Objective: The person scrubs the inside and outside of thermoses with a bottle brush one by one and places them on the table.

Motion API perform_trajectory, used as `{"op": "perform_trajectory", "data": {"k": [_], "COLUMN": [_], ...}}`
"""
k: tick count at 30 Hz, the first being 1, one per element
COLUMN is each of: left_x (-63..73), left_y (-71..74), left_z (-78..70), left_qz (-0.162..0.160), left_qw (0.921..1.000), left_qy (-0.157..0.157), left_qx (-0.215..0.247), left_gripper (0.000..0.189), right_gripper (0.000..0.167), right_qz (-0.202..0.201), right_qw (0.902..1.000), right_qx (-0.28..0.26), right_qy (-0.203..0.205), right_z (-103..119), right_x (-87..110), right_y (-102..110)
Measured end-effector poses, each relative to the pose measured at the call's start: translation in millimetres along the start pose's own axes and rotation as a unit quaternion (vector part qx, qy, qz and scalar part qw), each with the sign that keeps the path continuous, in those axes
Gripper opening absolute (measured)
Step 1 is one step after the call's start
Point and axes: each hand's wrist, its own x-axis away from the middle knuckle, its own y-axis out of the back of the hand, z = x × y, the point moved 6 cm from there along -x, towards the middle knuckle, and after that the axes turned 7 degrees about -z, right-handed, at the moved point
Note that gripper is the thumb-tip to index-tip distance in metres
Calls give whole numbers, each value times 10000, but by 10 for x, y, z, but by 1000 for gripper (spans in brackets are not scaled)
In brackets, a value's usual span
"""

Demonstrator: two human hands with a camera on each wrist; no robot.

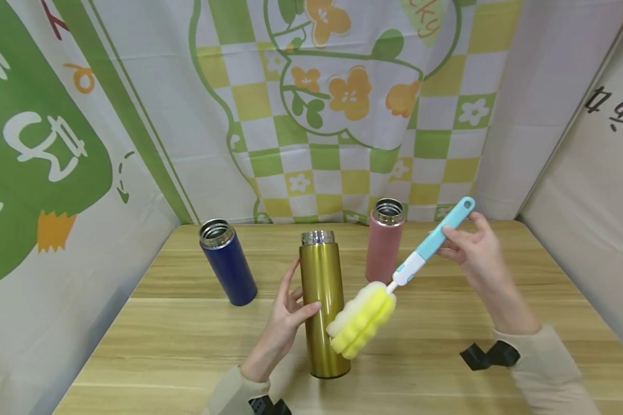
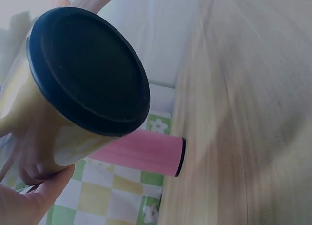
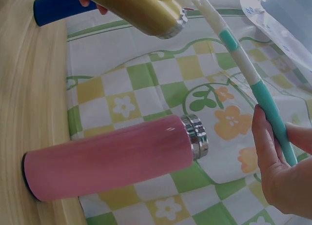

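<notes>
My left hand (image 1: 285,317) grips a gold thermos flask (image 1: 322,288) around its side; the flask has no lid and its dark base (image 2: 90,71) shows in the left wrist view, lifted off the table. In my right hand (image 1: 475,253) is a bottle brush, pinched by its turquoise handle (image 1: 443,230). The brush's yellow and white sponge head (image 1: 363,320) points down to the left, in front of the gold flask's lower right side in the head view. Whether sponge and flask touch, I cannot tell.
A pink lidless flask (image 1: 384,245) stands upright behind the brush, and a blue lidless one (image 1: 228,265) stands at the left. All this is over a wooden table (image 1: 161,346). Patterned cloth (image 1: 342,167) hangs at the back edge, with more cloth on both sides.
</notes>
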Motion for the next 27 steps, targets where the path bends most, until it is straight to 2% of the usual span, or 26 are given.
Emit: {"op": "perform_trajectory", "data": {"k": [6, 11, 13, 16, 21, 27], "left_x": [-37, -47, -45, -40, -21, 32], "left_y": [18, 14, 6, -5, -14, -13], "left_z": [-8, -6, -2, 9, 40, 89], "left_qz": [-102, -107, -55, 51, 426, 863], "left_qw": [9999, 9999, 10000, 9999, 9988, 9960], "left_qy": [-67, -36, -13, 28, 30, 110], "left_qx": [3, -18, -30, -83, -230, -195], "left_gripper": [90, 91, 91, 90, 89, 88], "right_gripper": [37, 40, 41, 39, 35, 41], "right_qz": [449, 648, 674, 619, 486, 219], "right_qw": [9966, 9900, 9890, 9919, 9968, 9994], "right_qx": [676, 1214, 1266, 1069, 639, 246], "right_qy": [-130, -320, -366, -296, -25, 130], "right_z": [-103, -175, -184, -153, -15, 176], "right_x": [29, 28, 17, -24, -122, -219], "right_y": [-86, -155, -182, -213, -236, -226]}}
